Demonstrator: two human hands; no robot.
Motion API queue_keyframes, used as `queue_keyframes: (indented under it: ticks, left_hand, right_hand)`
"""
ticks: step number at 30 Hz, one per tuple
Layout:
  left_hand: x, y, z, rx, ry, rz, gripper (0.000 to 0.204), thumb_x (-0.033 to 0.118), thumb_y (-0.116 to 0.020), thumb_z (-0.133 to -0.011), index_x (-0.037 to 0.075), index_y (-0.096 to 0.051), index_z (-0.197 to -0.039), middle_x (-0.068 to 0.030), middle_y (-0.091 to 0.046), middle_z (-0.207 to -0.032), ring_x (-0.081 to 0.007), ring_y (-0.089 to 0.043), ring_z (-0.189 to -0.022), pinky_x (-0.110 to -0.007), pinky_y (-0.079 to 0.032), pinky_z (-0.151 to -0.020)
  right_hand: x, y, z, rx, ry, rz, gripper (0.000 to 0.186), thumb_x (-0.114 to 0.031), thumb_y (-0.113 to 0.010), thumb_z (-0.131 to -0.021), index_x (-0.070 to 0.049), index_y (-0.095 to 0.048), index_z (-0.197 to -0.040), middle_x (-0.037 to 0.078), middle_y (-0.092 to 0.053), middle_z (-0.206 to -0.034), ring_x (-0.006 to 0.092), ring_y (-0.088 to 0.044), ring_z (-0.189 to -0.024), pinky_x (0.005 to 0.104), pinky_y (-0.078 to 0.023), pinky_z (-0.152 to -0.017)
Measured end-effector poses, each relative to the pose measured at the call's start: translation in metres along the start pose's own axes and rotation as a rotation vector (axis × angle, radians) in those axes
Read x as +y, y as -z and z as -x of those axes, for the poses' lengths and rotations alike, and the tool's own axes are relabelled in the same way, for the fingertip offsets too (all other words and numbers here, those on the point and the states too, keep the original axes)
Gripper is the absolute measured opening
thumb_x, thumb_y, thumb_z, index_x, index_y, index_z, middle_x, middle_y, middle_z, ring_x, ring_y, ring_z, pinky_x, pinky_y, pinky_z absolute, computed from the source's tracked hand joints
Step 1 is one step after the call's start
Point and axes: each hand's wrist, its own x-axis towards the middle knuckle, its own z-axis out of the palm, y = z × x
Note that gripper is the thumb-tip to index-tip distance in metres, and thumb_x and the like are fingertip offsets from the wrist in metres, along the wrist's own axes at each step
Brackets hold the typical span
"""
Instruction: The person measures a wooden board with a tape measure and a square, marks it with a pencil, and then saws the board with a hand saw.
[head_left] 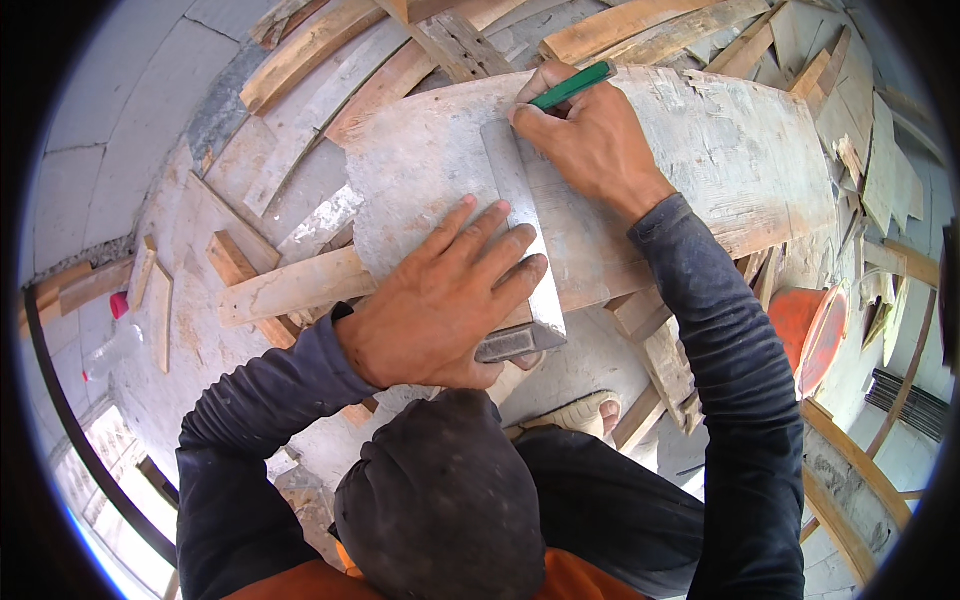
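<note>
Metal bar (520,230) on plywood sheet (700,140), timber offcuts (300,50) behind, bucket (810,335) right.

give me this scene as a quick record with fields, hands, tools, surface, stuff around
left hand: left hand pressed flat on a grey metal straightedge
right hand: right hand holds a green pencil, tip at the straightedge's far end
surface: wide, pale, worn plywood board, lying on wooden battens
around: scrap timber planks, orange bucket, sandalled foot on the concrete floor
</note>
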Motion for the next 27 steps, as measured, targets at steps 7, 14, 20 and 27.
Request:
queue_keyframes:
  ticks: [7, 14, 20, 27]
  left_hand:
    - [0.000, -0.001, 0.000, 0.018, -0.011, -0.001, 0.095, 0.045, -0.087, -0.069, 0.002, -0.057, -0.147, -0.0233, -0.050, -0.153, -0.0467, -0.038, -0.152, -0.062, -0.022, -0.130]
    - [0.000, -0.002, 0.001, 0.039, -0.025, -0.002, 0.092, 0.045, -0.086, -0.070, 0.001, -0.058, -0.146, -0.0234, -0.050, -0.153, -0.0466, -0.038, -0.152, -0.061, -0.021, -0.131]
    - [0.000, -0.001, 0.001, 0.017, -0.015, -0.010, 0.092, 0.044, -0.086, -0.069, 0.001, -0.058, -0.146, -0.0231, -0.050, -0.153, -0.0464, -0.038, -0.152, -0.061, -0.021, -0.132]
    - [0.001, -0.001, 0.001, 0.023, -0.012, -0.006, 0.089, 0.045, -0.086, -0.070, 0.001, -0.060, -0.143, -0.0234, -0.051, -0.152, -0.0467, -0.039, -0.152, -0.061, -0.021, -0.131]
  right_hand:
    - [-0.005, 0.009, 0.008, -0.081, -0.021, -0.021, 0.024, -0.029, -0.071, -0.091, -0.006, -0.072, -0.098, 0.020, -0.072, -0.077, 0.0436, -0.072, -0.078, 0.0504, -0.057, -0.077]
    - [0.004, 0.016, 0.003, -0.131, -0.205, -0.273, 0.036, -0.036, -0.075, -0.092, 0.000, -0.077, -0.097, 0.011, -0.075, -0.080, 0.0201, -0.073, -0.068, 0.0357, -0.059, -0.067]
    - [0.009, 0.009, -0.003, -0.087, -0.233, -0.280, 0.040, -0.038, -0.072, -0.093, 0.002, -0.078, -0.090, 0.012, -0.074, -0.075, 0.0192, -0.073, -0.068, 0.0356, -0.059, -0.067]
    - [-0.003, 0.009, 0.003, -0.049, -0.095, -0.024, 0.043, -0.036, -0.068, -0.091, 0.006, -0.073, -0.084, 0.026, -0.071, -0.073, 0.0436, -0.071, -0.069, 0.0479, -0.058, -0.072]
